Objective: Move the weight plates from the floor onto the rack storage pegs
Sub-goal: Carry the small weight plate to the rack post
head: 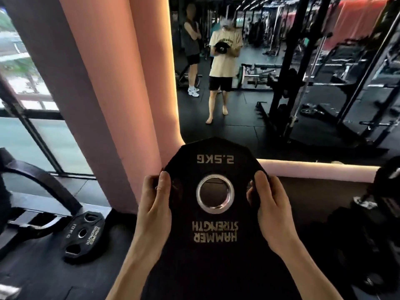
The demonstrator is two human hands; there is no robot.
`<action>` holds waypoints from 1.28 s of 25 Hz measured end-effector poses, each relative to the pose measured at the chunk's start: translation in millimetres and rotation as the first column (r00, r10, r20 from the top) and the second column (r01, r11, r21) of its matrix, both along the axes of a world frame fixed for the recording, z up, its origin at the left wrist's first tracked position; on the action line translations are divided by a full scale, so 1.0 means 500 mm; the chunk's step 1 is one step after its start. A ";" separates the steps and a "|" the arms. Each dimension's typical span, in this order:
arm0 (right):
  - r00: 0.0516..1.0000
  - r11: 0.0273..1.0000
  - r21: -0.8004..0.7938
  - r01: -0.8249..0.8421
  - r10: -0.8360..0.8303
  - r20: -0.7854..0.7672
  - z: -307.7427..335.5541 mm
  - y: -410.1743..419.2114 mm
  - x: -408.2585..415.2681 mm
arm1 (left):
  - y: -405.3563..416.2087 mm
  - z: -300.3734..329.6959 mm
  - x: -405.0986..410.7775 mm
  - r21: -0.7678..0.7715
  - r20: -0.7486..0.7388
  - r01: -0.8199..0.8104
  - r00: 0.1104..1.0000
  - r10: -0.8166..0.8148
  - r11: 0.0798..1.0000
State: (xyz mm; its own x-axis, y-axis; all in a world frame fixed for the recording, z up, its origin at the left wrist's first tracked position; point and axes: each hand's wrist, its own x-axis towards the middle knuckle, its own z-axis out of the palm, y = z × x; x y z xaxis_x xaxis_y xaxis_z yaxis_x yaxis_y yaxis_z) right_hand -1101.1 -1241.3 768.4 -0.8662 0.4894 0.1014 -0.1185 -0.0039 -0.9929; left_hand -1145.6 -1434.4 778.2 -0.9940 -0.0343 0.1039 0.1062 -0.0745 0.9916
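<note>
Weight plate (214, 191), black, marked 2.5KG and HAMMER STRENGTH with the lettering upside down to the camera, held up off the floor in the near centre of the scene. Gripped at both edges: left hand (154, 204) curled round the left rim with thumb laid over the face, right hand (270, 206) curled round the right rim in the same way. Steel-ringed centre hole between the two thumbs.

Just beyond the plate, a pink pillar (104, 83) rising at left and a pink ledge (313, 169) running off to the right. Farther back, a wall mirror (249, 109) reflecting a person in a cream T-shirt and black shorts, barefoot, holding a plate at chest height, with a second person standing behind, arms folded.

Near left, on the dark floor (32, 267), a larger plate (83, 237) marked 10KG, leaning against a black curved machine frame (43, 191). Far right, black rack uprights (290, 72). Near right edge, dark equipment, too blurred to identify.
</note>
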 end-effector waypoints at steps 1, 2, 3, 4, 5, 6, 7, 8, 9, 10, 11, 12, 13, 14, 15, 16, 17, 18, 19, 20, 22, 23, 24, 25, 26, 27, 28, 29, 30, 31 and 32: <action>0.999 0.999 -0.008 0.035 -0.035 0.000 0.002 0.006 -0.047 | 0.008 0.007 -0.061 0.007 0.000 0.039 0.999 -0.039 0.999; 0.997 0.997 -0.003 0.074 -0.074 0.000 0.005 0.014 -0.091 | 0.020 0.015 -0.117 0.005 -0.016 0.086 0.996 -0.086 0.996; 0.994 0.994 0.008 0.112 -0.112 0.003 0.013 0.023 -0.129 | 0.033 0.026 -0.167 -0.008 -0.030 0.133 0.991 -0.133 0.991; 0.988 0.987 0.021 0.156 -0.157 0.012 0.022 0.031 -0.161 | 0.047 0.036 -0.213 -0.014 -0.027 0.175 0.984 -0.175 0.985; 0.978 0.978 0.029 0.207 -0.207 0.010 0.029 0.043 -0.197 | 0.067 0.044 -0.264 -0.016 -0.024 0.221 0.975 -0.222 0.975; 0.966 0.966 0.036 0.257 -0.257 -0.002 0.036 0.060 -0.228 | 0.092 0.047 -0.314 -0.016 -0.027 0.270 0.962 -0.270 0.963; 0.953 0.951 0.051 0.304 -0.304 -0.012 0.042 0.081 -0.255 | 0.122 0.050 -0.361 -0.019 -0.032 0.317 0.948 -0.318 0.948; 0.937 0.934 0.070 0.350 -0.350 -0.014 0.047 0.103 -0.280 | 0.154 0.051 -0.403 -0.025 -0.030 0.358 0.933 -0.358 0.934; 0.918 0.914 0.092 0.395 -0.395 -0.018 0.048 0.129 -0.300 | 0.191 0.051 -0.440 -0.033 -0.033 0.397 0.917 -0.398 0.917; 0.898 0.893 0.105 0.439 -0.438 -0.027 0.045 0.158 -0.318 | 0.229 0.048 -0.472 -0.040 -0.041 0.437 0.898 -0.439 0.898; 0.874 0.867 0.111 0.486 -0.485 -0.036 0.042 0.190 -0.334 | 0.271 0.044 -0.500 -0.045 -0.053 0.474 0.878 -0.476 0.879; 0.848 0.841 0.109 0.530 -0.529 -0.037 0.038 0.221 -0.346 | 0.311 0.044 -0.522 -0.048 -0.060 0.501 0.862 -0.503 0.864; 0.822 0.814 0.114 0.569 -0.569 -0.035 0.035 0.251 -0.355 | 0.350 0.044 -0.542 -0.052 -0.068 0.524 0.848 -0.526 0.850; 0.794 0.786 0.122 0.606 -0.607 -0.038 0.033 0.288 -0.364 | 0.400 0.042 -0.562 -0.057 -0.079 0.555 0.826 -0.558 0.830; 0.764 0.755 0.128 0.643 -0.644 -0.041 0.031 0.325 -0.372 | 0.450 0.039 -0.581 -0.063 -0.085 0.587 0.803 -0.590 0.807; 0.729 0.720 0.128 0.682 -0.684 -0.036 0.033 0.359 -0.378 | 0.500 0.038 -0.599 -0.073 -0.081 0.612 0.783 -0.617 0.787; 0.690 0.681 0.130 0.720 -0.723 -0.033 0.036 0.392 -0.381 | 0.550 0.041 -0.612 -0.082 -0.076 0.642 0.758 -0.647 0.762; 0.654 0.644 0.136 0.753 -0.756 -0.035 0.040 0.426 -0.381 | 0.601 0.042 -0.624 -0.080 -0.076 0.680 0.725 -0.685 0.729; 0.619 0.610 0.136 0.781 -0.784 -0.038 0.044 0.457 -0.378 | 0.651 0.044 -0.632 -0.062 -0.074 0.723 0.684 -0.726 0.688; 0.584 0.576 0.127 0.808 -0.811 -0.038 0.047 0.482 -0.374 | 0.691 0.043 -0.638 -0.035 -0.069 0.760 0.646 -0.760 0.649; 0.497 0.491 0.128 0.862 -0.867 -0.024 0.057 0.526 -0.363 | 0.770 0.045 -0.641 -0.008 -0.056 0.827 0.560 -0.826 0.562; 0.447 0.441 0.132 0.888 -0.894 -0.020 0.062 0.551 -0.356 | 0.814 0.046 -0.644 -0.004 -0.048 0.860 0.509 -0.859 0.510; 0.400 0.394 0.125 0.910 -0.916 -0.019 0.067 0.573 -0.350 | 0.856 0.049 -0.646 0.010 -0.041 0.887 0.462 -0.886 0.462; 0.351 0.346 0.122 0.930 -0.936 -0.019 0.070 0.593 -0.345 | 0.898 0.049 -0.647 0.023 -0.039 0.908 0.420 -0.907 0.419; 0.301 0.297 0.136 0.945 -0.953 -0.017 0.074 0.612 -0.340 | 0.939 0.051 -0.646 0.030 -0.039 0.926 0.378 -0.925 0.377; 0.252 0.246 0.158 0.956 -0.967 -0.019 0.078 0.633 -0.337 | 0.979 0.056 -0.644 0.035 -0.042 0.942 0.334 -0.942 0.333; 0.207 0.199 0.170 0.965 -0.978 -0.027 0.085 0.654 -0.335 | 1.016 0.063 -0.643 0.037 -0.045 0.954 0.299 -0.953 0.298; 0.167 0.158 0.175 0.972 -0.985 -0.042 0.094 0.674 -0.336 | 1.049 0.073 -0.642 0.042 -0.046 0.962 0.271 -0.962 0.269; 0.125 0.112 0.181 0.977 -0.990 -0.063 0.104 0.700 -0.338 | 1.088 0.084 -0.643 0.043 -0.060 0.971 0.239 -0.969 0.236; 0.084 0.065 0.187 0.980 -0.992 -0.091 0.117 0.729 -0.341 | 1.130 0.097 -0.645 0.029 -0.085 0.977 0.213 -0.973 0.211; 0.044 0.021 0.187 0.982 -0.992 -0.116 0.135 0.757 -0.346 | 1.174 0.115 -0.650 0.004 -0.110 0.981 0.193 -0.975 0.193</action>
